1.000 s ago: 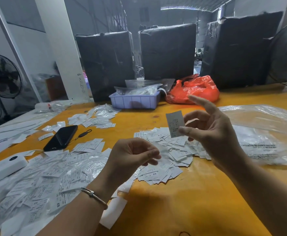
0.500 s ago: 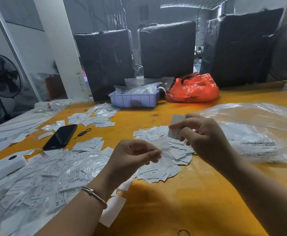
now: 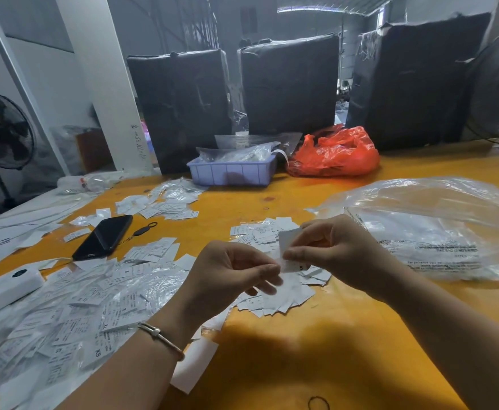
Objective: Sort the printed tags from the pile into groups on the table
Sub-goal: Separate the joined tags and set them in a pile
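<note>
- Broadly, a yellow table (image 3: 316, 350) fills the lower view, with three black-wrapped bales (image 3: 289, 84) standing along its far edge.
- At right lies a clear plastic bag (image 3: 437, 229), crumpled and printed with small text.
- At left spreads the big pile of printed tags (image 3: 73, 315), mixed with clear film.
- Nearer the far side sit an orange bag (image 3: 335, 153) and, just beside it, a lilac tray (image 3: 232, 173).
- A sorted group of tags (image 3: 283, 297) lies in the middle, under the hands; another small group (image 3: 165, 202) lies before the tray.
- A black phone (image 3: 104, 236) rests left of centre.
- The left hand (image 3: 230, 276), fingers curled, pinches the lower edge of a tag (image 3: 291, 250).
- The right hand (image 3: 340, 250) pinches the same tag from its right side, just above the middle group.
</note>
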Motion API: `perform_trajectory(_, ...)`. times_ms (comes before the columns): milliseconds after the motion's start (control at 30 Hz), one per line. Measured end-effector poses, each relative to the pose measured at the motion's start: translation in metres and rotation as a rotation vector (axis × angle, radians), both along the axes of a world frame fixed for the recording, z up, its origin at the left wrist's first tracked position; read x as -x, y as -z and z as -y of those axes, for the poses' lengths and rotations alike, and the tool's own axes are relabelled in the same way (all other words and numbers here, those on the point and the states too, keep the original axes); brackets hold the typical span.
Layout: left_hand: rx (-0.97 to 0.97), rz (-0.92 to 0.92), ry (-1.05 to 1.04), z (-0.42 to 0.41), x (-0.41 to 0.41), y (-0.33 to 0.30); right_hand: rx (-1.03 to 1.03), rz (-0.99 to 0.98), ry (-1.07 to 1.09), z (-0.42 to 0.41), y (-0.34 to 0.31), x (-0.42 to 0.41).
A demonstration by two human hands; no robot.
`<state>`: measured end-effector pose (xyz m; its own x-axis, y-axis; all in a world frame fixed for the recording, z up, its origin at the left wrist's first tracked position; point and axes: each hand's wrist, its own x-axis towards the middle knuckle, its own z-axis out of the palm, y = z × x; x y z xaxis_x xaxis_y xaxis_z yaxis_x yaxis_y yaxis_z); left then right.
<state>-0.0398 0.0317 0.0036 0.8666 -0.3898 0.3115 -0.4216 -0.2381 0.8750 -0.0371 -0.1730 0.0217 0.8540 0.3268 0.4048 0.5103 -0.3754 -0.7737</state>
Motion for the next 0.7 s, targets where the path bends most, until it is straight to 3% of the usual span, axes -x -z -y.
perform_trajectory(167, -0.004, 0.027, -0.014, -0.001, 0.000, 0.001, -0.248, 0.168, 0.167, 0.005, -0.008, 0.000)
perform_trajectory(367, -0.006, 0.075, 0.004, -0.001, 0.000, 0.001, -0.427, 0.140, -0.007, -0.001, -0.013, 0.013)
perform_trajectory(700, -0.023, 0.095, 0.028, -0.001, -0.002, 0.002, -0.148, 0.227, 0.033, -0.005, -0.013, 0.016)
